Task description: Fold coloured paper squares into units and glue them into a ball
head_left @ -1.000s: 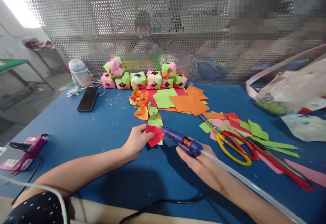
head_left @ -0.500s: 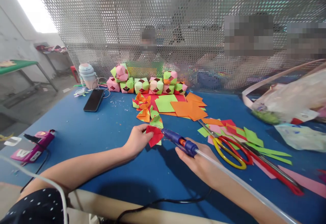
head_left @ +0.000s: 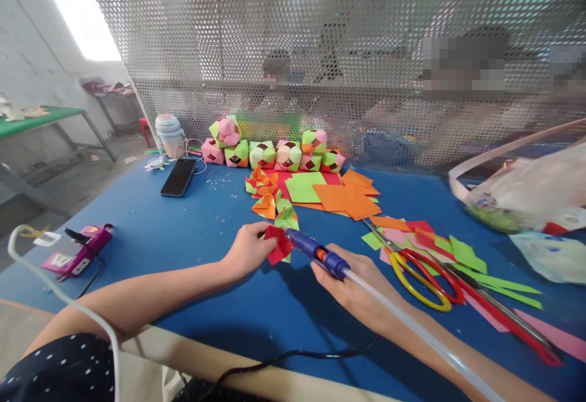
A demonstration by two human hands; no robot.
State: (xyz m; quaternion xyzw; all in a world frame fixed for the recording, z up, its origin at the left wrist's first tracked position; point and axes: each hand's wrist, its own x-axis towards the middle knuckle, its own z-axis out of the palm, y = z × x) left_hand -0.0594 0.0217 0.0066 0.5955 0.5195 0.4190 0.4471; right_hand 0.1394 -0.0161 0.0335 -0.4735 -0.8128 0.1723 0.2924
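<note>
Red folded paper piece [head_left: 279,244] sits near the middle of the blue tabletop [head_left: 192,225], pinched in the fingers of my left hand [head_left: 247,251]. My right hand [head_left: 354,283] wraps the blue glue gun [head_left: 318,252], its nozzle touching the paper.

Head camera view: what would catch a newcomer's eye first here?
Mid-table, the left hand pinches a folded red paper piece while the right hand aims a blue glue gun at it. Behind, a row of colourful paper cubes lines the mesh screen. Scissors lie right.
</note>
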